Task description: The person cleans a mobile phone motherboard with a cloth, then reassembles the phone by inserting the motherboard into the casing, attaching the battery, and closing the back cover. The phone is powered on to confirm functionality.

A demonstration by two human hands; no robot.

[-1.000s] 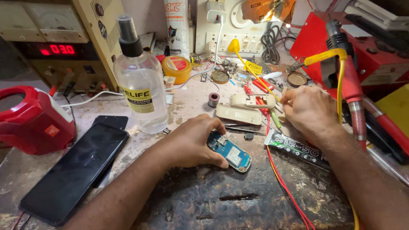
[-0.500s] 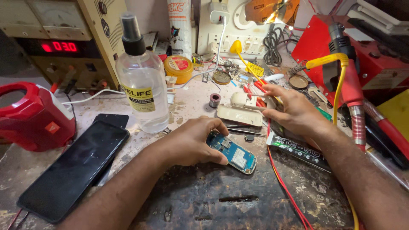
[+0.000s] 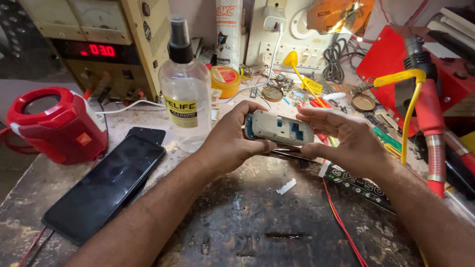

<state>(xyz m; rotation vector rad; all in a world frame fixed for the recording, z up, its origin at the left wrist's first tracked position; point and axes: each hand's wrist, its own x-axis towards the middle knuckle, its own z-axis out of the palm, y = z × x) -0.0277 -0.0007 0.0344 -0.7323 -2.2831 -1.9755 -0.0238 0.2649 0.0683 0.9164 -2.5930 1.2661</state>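
Both of my hands hold a small opened phone body lifted above the worn bench. It is a whitish plastic frame with blue parts showing through its openings. My left hand grips its left end with thumb beneath and fingers over the top. My right hand holds the right end, fingers stretched along its far side. A small white plastic scrap lies on the dark mat below.
A clear spray bottle stands just left of my hands. A black smartphone lies at the left by a red speaker. A power supply is behind. A red hot-air tool, yellow cable and red wire crowd the right.
The blue circuit board lay on the bench under my left hand while my right hand reached among the parts. Now both hands hold the whitish phone body raised off the bench.
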